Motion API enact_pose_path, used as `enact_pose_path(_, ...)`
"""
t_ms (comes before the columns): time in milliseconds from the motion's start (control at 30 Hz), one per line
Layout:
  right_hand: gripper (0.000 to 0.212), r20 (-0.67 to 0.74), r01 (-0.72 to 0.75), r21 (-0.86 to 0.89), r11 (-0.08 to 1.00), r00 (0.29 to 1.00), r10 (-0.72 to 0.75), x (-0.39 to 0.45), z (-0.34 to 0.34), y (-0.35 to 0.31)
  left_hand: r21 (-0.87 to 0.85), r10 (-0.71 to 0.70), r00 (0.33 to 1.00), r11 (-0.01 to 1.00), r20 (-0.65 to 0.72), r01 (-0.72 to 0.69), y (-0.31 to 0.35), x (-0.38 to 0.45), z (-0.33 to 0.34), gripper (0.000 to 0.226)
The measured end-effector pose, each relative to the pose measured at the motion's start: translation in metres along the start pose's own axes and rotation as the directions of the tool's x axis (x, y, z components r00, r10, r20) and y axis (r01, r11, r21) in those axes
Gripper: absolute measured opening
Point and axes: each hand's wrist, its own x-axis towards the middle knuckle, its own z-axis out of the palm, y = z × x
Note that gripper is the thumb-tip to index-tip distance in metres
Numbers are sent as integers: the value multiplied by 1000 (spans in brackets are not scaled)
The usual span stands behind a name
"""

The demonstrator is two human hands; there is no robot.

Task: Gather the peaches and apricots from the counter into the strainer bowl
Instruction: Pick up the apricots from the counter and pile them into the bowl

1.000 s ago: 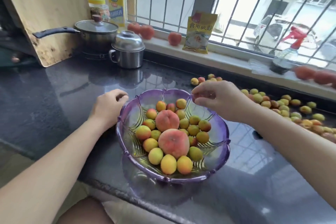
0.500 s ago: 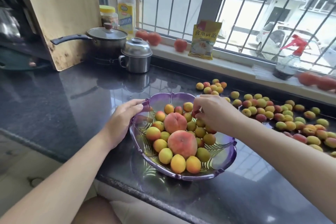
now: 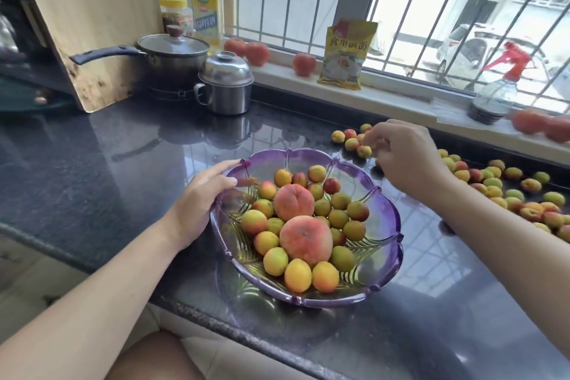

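Left hand (image 3: 202,194) gripping purple strainer bowl (image 3: 382,203) rim | right hand (image 3: 407,160) loosely curled over table (image 3: 92,163) apricots (image 3: 351,143), grasp unclear | two peaches (image 3: 305,241) in bowl

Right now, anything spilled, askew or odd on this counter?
Nothing spilled or broken. The purple bowl overhangs the counter front edge slightly, steadied by the left hand on its rim. Loose apricots lie scattered at right; the right hand reaches among them. Whether it holds one, I cannot tell.
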Motion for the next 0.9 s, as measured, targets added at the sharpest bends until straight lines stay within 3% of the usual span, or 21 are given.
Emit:
enact_pose_path(100,29,-16,-124,40,991,992,125,12,3,23,-13,27,998,1000,-49,-28,-1,2,2,54)
enact_pose_path(300,34,146,-203,-97,974,966,216,49,41,54,-24,66,990,997,-122,-69,-4,5,1,52)
enact_pose_path(467,36,248,-85,-220,972,959,140,95,79,60,-95,83,978,990,-189,-103,-3,5,2,41)
enact_pose_path(633,40,470,135,-463,876,875,113,132,122,71,-93,48,982,994,-183,-66,-1,7,-1,45)
enact_pose_path(733,33,461,174,-519,837,882,102,136,133,76,-92,57,985,993,-160,-73,0,8,-1,41)
enact_pose_path(900,22,407,270,-521,810,913,-42,133,124,68,-72,49,990,996,-130,-59,1,7,-3,36)
